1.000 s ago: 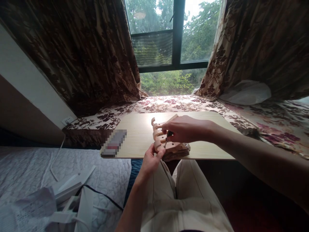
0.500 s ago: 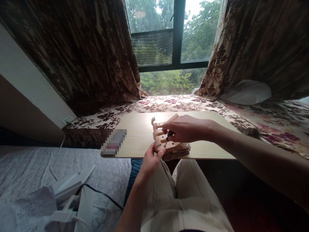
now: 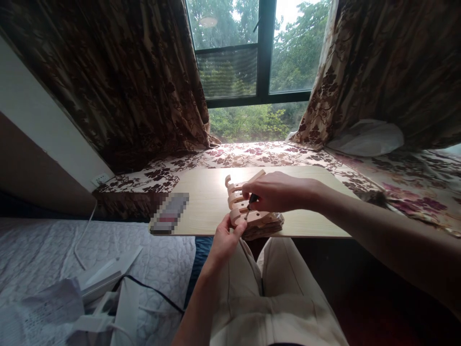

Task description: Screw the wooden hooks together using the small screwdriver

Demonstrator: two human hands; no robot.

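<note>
A light wooden piece with several curved, hooked slats and dark holes (image 3: 236, 198) lies near the front edge of the pale table (image 3: 201, 192). My left hand (image 3: 226, 238) grips its near left corner, thumb on top and fingers at the side. Above the wood, my right hand (image 3: 272, 191) is closed round the dark handle of a screwdriver (image 3: 253, 198). The screwdriver's thin shaft slants down to the nearest slat, close to my left thumb. Beneath the wood's right end is a layered, brownish stack (image 3: 268, 228). My right hand hides part of the wooden piece.
A blurred-out flat object (image 3: 170, 213) lies at the table's left end. White boxes (image 3: 108, 276), crumpled printed paper (image 3: 54, 307) and a dark strap (image 3: 154, 290) are on the quilted bed (image 3: 162, 254). Behind the table runs a floral-covered window ledge (image 3: 248, 151) with a plastic bag (image 3: 367, 137).
Almost nothing differs. Both hands, the screwdriver and the wooden piece stay in the same place, apart from a very slight shift of the view.
</note>
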